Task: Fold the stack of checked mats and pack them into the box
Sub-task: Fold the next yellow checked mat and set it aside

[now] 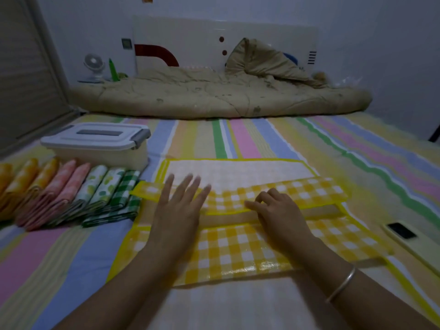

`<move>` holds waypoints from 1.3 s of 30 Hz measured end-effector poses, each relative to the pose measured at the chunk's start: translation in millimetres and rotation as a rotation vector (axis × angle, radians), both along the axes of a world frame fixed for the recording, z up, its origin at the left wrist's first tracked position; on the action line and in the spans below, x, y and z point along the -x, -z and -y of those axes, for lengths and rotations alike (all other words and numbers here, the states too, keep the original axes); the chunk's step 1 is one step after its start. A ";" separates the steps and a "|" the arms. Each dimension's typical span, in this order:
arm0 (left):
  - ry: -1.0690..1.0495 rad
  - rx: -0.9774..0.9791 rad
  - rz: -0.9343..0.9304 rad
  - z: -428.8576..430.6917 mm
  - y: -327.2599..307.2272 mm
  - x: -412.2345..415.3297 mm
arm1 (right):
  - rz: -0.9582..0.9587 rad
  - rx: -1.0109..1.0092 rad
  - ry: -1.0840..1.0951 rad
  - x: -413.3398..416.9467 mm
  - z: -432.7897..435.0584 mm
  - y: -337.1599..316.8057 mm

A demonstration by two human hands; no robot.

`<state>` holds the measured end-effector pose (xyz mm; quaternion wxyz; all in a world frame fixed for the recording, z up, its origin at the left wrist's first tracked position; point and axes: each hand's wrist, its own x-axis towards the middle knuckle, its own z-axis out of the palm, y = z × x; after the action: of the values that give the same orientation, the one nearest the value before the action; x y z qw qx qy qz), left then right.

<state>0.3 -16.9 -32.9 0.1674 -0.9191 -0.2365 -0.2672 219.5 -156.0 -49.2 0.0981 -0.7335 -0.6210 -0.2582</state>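
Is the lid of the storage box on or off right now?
On. The white lid sits flat across the box, covering its whole top. Whether the grey latches are clipped down, cannot tell.

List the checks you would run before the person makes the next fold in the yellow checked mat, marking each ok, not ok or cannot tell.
1. Left hand flat on the yellow mat, pinning it: ok.
2. Right hand has a grip on the edge of the turned-over flap: ok, fingers curled on it.
3. Box ready to take mats: not ok, its lid is on.
4. Folded mats out of the fold's way: ok, they lie in a row left of the yellow mat.
5. Phone off the yellow mat: cannot tell, it lies close by on the right.
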 end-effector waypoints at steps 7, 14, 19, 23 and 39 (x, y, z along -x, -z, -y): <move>-0.089 0.332 -0.294 -18.1 42.6 12.5 | -0.114 -0.008 0.013 4.7 10.2 26.3; -0.082 0.287 -0.294 -19.1 50.8 11.3 | -0.167 -0.118 0.089 7.7 11.5 39.7; -0.038 0.316 -0.242 -17.7 53.6 12.0 | -0.165 -0.087 0.190 9.7 11.2 44.7; -0.037 0.305 -0.231 -11.8 47.0 13.5 | -0.172 -0.099 0.201 9.5 13.0 43.8; -0.079 0.718 -0.091 -21.0 33.6 3.2 | -0.194 -0.137 0.167 7.1 15.7 42.1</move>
<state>-2.9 4.1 -66.4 -0.1456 -0.9202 -0.3431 -0.1193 212.4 -171.7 -91.3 0.1854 -0.7957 -0.5265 -0.2352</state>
